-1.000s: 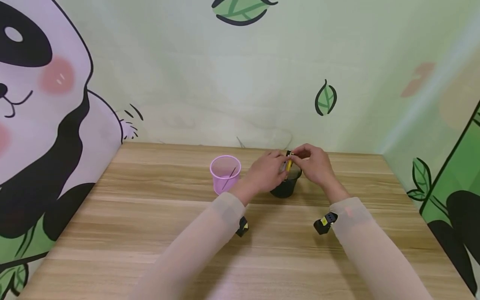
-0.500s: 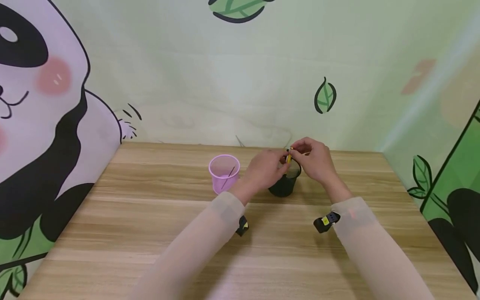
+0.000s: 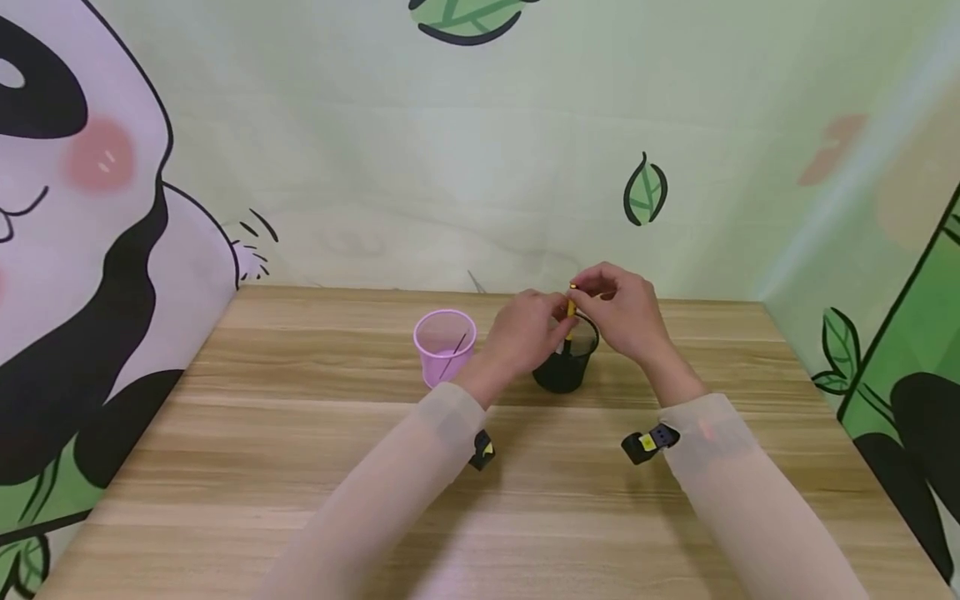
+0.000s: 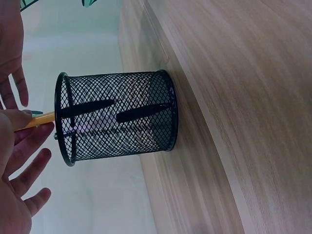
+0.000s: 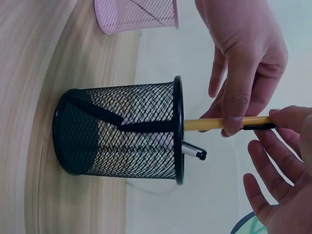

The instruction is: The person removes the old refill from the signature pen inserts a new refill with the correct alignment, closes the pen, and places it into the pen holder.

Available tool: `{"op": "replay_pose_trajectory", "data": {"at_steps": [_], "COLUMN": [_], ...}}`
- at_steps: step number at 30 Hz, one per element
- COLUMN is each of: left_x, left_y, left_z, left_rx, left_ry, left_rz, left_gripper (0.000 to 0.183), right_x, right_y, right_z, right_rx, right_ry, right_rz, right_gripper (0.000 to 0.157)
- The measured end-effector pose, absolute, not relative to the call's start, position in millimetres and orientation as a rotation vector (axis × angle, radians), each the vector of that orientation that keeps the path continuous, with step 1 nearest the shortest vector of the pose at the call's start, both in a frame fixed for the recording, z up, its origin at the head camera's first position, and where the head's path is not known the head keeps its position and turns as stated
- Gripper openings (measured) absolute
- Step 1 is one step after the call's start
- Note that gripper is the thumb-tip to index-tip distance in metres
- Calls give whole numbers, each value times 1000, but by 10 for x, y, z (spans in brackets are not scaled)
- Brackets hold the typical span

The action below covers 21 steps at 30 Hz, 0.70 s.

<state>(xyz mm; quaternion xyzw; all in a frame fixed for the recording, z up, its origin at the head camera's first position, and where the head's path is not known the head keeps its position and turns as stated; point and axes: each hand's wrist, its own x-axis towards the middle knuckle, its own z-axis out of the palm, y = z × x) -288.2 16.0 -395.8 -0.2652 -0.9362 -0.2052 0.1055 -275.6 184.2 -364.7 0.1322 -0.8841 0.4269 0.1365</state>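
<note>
A yellow pen (image 5: 200, 125) with a black clip stands nearly upright, its dark lower part inside a black mesh pen holder (image 4: 122, 87). My left hand (image 5: 248, 68) pinches the yellow barrel just above the holder's rim. Higher up, at the clip end, my right hand (image 5: 287, 165) pinches the same pen between thumb and fingers. In the head view, the left hand (image 3: 521, 333) partly hides the holder (image 3: 558, 375), and the right hand (image 3: 622, 312) is to its right. A white pen (image 5: 190, 150) with a black clip leans in the holder. Through the mesh, dark shapes show below the yellow pen.
To the left of the black holder is a pink pen holder (image 3: 446, 346) with a thin dark stick in it. Both stand on a wood-grain table (image 3: 300, 417), near its back edge. A printed cloth backdrop (image 3: 360, 167) rises behind.
The yellow pen has become more upright, its dark part now down in the holder; earlier, black showed at its upper end. My right hand has risen a little. The head view has shifted slightly.
</note>
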Motion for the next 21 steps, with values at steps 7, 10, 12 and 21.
{"op": "replay_pose_trajectory", "data": {"at_steps": [7,10,12,21], "left_x": [-2881,-2879,-2871,-2826], "left_y": [142,134,126,53], "left_z": [-3964,-3957,-3949,-3889], "left_rx": [-787,-782,-775,-713], "left_ry": [-2748,-2737,-2729,-2730], "left_rz": [-639,-658,-678,-830], "left_gripper": [25,25,25,27], "right_x": [-2721,-2699,-2688,-2642], "right_y": [1793,1774,1760,1677], "right_z": [-3601,-3577,-3564,-3505], "right_rx": [398,400,407,455], "right_ry": [-2538,-2531,-2528,-2495], "right_rz": [1256,1260,1265,1310], "right_gripper": [15,15,15,14]}}
